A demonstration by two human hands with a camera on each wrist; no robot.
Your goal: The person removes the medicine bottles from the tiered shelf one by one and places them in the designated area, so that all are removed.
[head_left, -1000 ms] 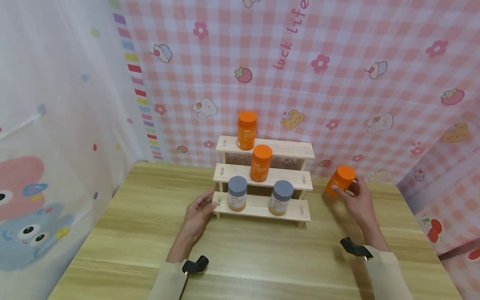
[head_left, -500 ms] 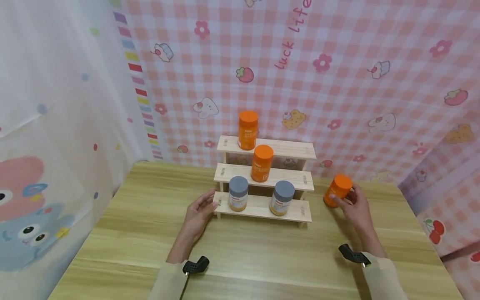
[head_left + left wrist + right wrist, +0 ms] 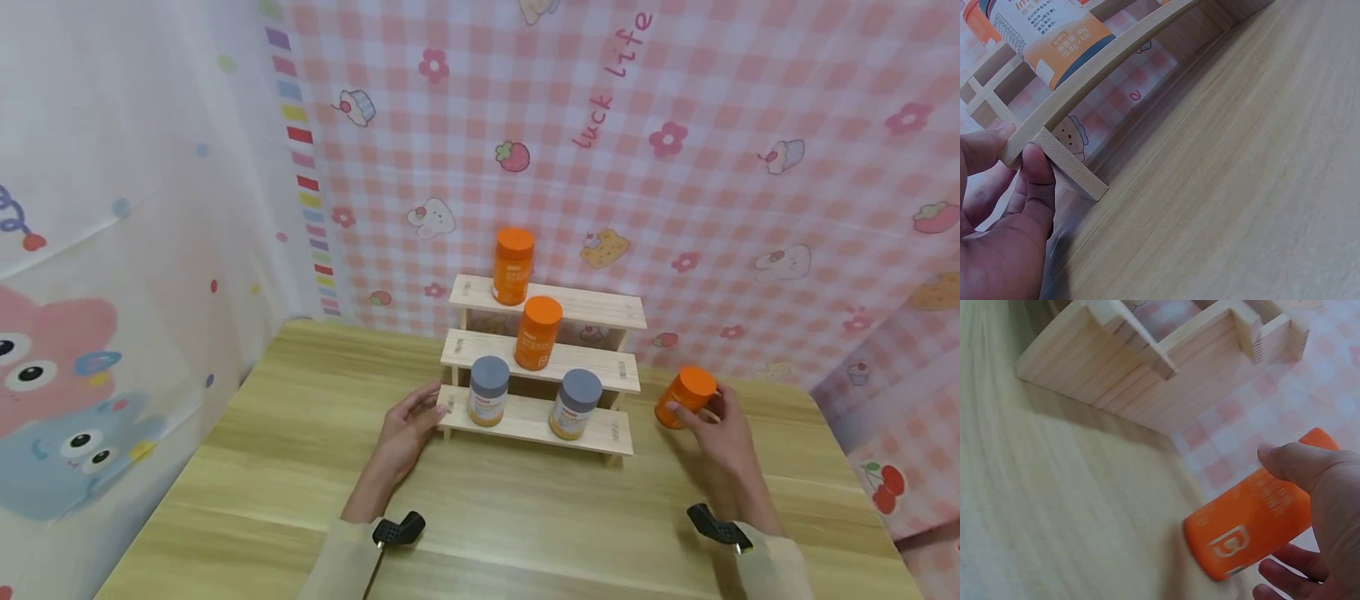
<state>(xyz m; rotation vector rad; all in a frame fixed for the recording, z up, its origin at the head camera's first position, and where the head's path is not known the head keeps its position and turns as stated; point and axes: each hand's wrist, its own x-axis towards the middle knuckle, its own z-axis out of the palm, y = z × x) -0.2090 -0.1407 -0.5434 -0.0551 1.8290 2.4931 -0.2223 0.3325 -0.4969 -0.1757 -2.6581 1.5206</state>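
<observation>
In the head view, my right hand (image 3: pixel 723 429) holds an orange bottle (image 3: pixel 686 398) right of the three-tier wooden shelf (image 3: pixel 540 425). The right wrist view shows this bottle (image 3: pixel 1250 522) tilted, gripped between thumb and fingers, its base low over the table; whether it touches is unclear. At the shelf's left side, my left hand (image 3: pixel 405 433) pinches the end of the lowest board, seen closely in the left wrist view beside a shelf leg (image 3: pixel 1075 165). One orange bottle (image 3: pixel 513 267) stands on the top tier and another (image 3: pixel 537 333) on the middle tier.
Two grey-capped bottles, a left one (image 3: pixel 488 392) and a right one (image 3: pixel 576 404), stand on the lowest tier. Behind the wooden table (image 3: pixel 525 517) hangs a pink checked curtain (image 3: pixel 465 192). A white printed curtain (image 3: pixel 187 250) borders the left side.
My right hand has lowered the orange bottle toward the table beside the shelf. The left hand keeps its place on the shelf, and the head view has shifted slightly.
</observation>
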